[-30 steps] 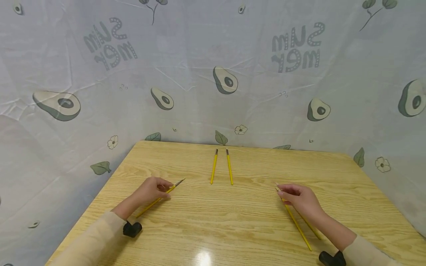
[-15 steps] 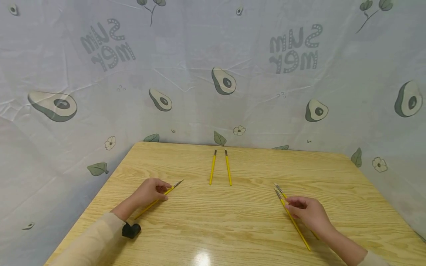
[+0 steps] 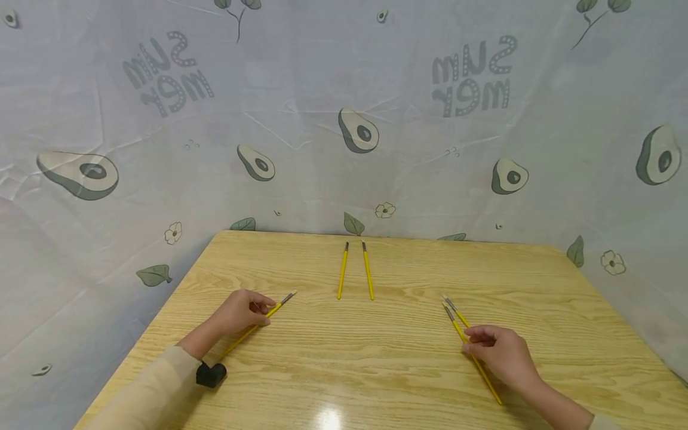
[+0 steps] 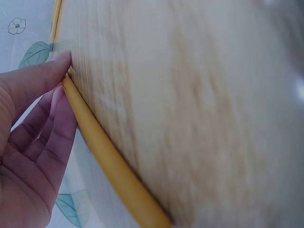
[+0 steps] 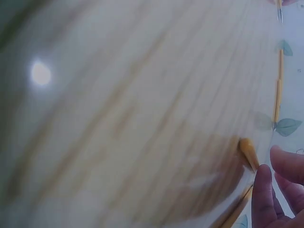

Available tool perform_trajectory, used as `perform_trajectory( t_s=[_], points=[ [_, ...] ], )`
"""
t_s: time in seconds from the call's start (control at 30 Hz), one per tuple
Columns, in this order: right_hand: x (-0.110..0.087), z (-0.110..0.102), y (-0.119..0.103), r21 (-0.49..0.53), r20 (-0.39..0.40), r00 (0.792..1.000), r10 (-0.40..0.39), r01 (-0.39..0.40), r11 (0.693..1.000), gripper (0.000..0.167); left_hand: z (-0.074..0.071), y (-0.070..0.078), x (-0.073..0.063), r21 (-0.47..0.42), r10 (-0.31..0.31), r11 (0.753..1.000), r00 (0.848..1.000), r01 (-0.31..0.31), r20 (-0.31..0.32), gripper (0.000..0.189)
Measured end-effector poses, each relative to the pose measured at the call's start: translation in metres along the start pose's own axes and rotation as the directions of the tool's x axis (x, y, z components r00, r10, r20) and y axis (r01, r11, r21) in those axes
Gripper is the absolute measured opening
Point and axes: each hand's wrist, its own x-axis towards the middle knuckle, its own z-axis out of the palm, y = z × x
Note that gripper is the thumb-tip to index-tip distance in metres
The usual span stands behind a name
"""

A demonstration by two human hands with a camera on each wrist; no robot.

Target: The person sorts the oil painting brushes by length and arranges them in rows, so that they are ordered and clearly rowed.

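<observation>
My left hand (image 3: 244, 312) pinches a yellow-handled paintbrush (image 3: 280, 305) between thumb and fingers at the table's left. Its pale tip points away and to the right; in the left wrist view the handle (image 4: 111, 159) slants down from the fingertips. On the right lie two more yellow paintbrushes, close together and slanting the same way. My right hand (image 3: 502, 355) has thumb and fingers about the nearer paintbrush (image 3: 487, 380), partway down its handle. The farther paintbrush (image 3: 462, 321) is partly hidden by this hand. In the right wrist view, a handle end (image 5: 248, 149) shows at the fingertips.
Two yellow paintbrushes, a left one (image 3: 342, 275) and a right one (image 3: 368, 275), lie side by side at the back middle of the wooden table (image 3: 333, 352). A printed curtain (image 3: 301, 119) hangs behind and beside the table. A black wrist mount (image 3: 211, 374) sits under my left sleeve.
My right hand has moved down from the tips of the right-hand paintbrushes to the nearer one's handle. The left hand barely moves; its paintbrush's tip now looks paler and broader.
</observation>
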Motion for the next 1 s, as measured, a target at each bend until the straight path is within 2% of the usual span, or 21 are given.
perform_trajectory(
  t_s=[0.43, 0.8, 1.0],
  points=[
    [0.0022, 0.0013, 0.0032, -0.021, 0.009, 1.0, 0.005, -0.005, 1.0, 0.022, 0.0009, -0.002, 0.0014, -0.016, -0.013, 1.0, 1.0, 0.013, -0.003, 0.032],
    [0.0046, 0.0055, 0.0054, -0.003, 0.024, 0.999, -0.03, 0.03, 1.0, 0.022, 0.0022, -0.0023, 0.003, -0.01, -0.027, 1.0, 1.0, 0.027, 0.006, 0.03],
    [0.0063, 0.0061, 0.0046, -0.005, 0.024, 0.999, -0.03, 0.03, 1.0, 0.021, 0.0032, 0.0013, 0.0024, -0.045, -0.065, 0.997, 0.998, 0.064, -0.008, 0.029]
  ],
)
